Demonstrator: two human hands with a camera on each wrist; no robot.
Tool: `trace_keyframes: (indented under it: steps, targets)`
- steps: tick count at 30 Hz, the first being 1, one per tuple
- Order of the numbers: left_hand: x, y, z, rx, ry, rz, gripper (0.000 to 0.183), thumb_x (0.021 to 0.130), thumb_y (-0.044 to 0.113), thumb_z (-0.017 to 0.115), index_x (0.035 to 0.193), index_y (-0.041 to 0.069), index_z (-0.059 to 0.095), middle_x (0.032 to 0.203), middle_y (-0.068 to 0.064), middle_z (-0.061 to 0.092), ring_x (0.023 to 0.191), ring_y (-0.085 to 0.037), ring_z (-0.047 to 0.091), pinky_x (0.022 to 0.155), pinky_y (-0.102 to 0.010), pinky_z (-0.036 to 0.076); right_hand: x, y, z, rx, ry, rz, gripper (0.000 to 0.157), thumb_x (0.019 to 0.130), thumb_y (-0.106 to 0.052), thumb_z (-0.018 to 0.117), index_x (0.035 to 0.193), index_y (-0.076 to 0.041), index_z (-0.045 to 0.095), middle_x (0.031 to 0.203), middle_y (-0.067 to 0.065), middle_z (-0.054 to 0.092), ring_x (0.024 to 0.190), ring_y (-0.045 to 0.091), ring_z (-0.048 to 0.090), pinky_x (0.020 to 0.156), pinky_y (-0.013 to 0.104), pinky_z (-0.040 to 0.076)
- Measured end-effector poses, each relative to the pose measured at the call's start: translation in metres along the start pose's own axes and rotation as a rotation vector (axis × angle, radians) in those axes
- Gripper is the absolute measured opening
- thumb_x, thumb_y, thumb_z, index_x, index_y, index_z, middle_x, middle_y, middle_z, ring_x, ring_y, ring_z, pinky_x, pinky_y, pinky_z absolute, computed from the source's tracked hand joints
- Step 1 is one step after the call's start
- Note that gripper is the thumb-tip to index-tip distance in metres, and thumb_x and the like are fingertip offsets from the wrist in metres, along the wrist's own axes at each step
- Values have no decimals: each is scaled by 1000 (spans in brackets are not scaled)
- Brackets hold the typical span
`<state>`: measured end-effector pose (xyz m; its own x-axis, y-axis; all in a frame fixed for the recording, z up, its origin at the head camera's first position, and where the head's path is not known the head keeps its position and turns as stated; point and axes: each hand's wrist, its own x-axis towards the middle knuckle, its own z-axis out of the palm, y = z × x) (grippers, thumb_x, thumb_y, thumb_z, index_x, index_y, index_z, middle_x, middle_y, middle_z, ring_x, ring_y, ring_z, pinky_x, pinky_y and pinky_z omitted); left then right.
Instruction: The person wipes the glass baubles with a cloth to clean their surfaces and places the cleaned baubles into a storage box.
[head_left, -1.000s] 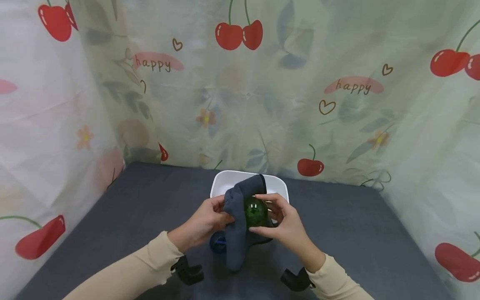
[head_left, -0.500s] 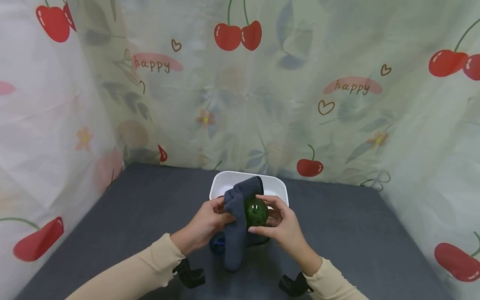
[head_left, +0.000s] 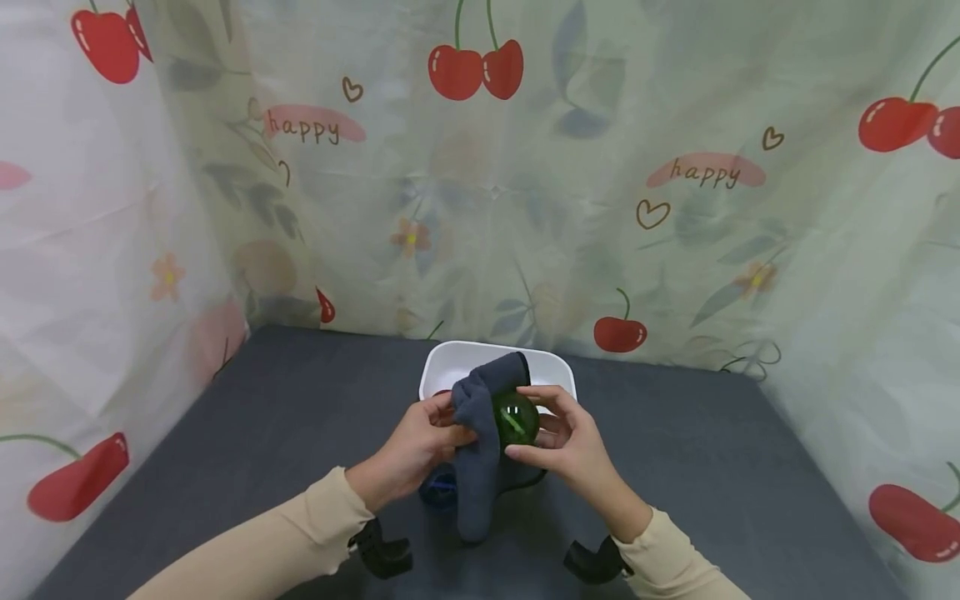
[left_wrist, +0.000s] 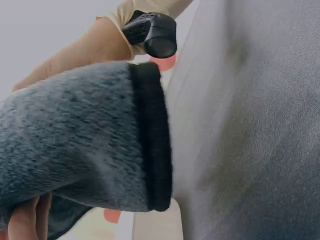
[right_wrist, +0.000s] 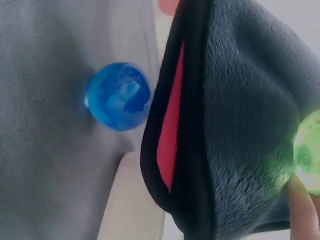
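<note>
Fingers of the left hand point(head_left: 411, 448) pinch the cloth point(head_left: 478, 467), so it hangs folded. Those of the right hand point(head_left: 579, 443) grip the green ball point(head_left: 516, 419), supporting it beside this cloth.

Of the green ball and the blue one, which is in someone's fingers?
The green ball, held in the right hand against the grey cloth; the blue ball rests on the table.
</note>
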<state>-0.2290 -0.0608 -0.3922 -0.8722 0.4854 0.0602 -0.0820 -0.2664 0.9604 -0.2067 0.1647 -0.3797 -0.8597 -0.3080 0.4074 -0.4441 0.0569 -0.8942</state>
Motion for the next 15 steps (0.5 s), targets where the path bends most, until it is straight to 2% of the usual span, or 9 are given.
trace_keyframes:
  steps: [2, 6, 8, 11, 14, 15]
  targets:
    - [1, 0, 1, 5, -4, -7, 60, 85, 0, 63, 141, -3, 43, 120, -5, 64, 98, -13, 65, 77, -30, 56, 0, 2, 0, -28, -33, -28, 68, 71, 7, 81, 130, 1, 48, 127, 12, 55, 102, 13, 66, 84, 28, 56]
    - [1, -1, 1, 52, 6, -22, 59, 84, 0, 66, 140, -5, 45, 125, -11, 62, 99, -12, 64, 78, -29, 55, 0, 0, 0, -403, -48, -114, 71, 65, -9, 89, 127, -15, 56, 125, 2, 61, 108, 12, 63, 87, 30, 55]
    - [0, -2, 0, 74, 13, -33, 57, 85, 0, 67, 137, -6, 47, 118, -9, 65, 88, -9, 64, 74, -26, 54, 1, -3, 0, -535, -50, -140, 71, 61, -15, 91, 124, -19, 59, 123, -1, 62, 110, 14, 61, 87, 31, 55]
    - [-1, -4, -2, 94, 20, -33, 53, 85, 0, 67, 135, -8, 49, 106, -2, 68, 66, -5, 55, 65, -21, 49, 1, -5, -1, -576, -52, -143, 69, 60, -20, 92, 122, -20, 61, 120, -2, 59, 105, 16, 61, 83, 31, 56]
    - [-2, -5, -4, 90, 21, -21, 51, 86, 0, 66, 134, -8, 50, 102, 1, 69, 64, -5, 54, 64, -21, 49, 1, -7, -1, -553, -41, -128, 68, 60, -23, 92, 122, -21, 62, 117, -2, 58, 99, 14, 61, 80, 26, 56]
    - [-3, -5, -5, 82, 21, -18, 51, 86, 0, 65, 135, -8, 50, 103, 1, 69, 69, -5, 58, 66, -21, 51, 1, -7, -1, -537, -39, -125, 68, 61, -24, 92, 122, -21, 63, 117, -2, 59, 97, 13, 62, 79, 25, 56]
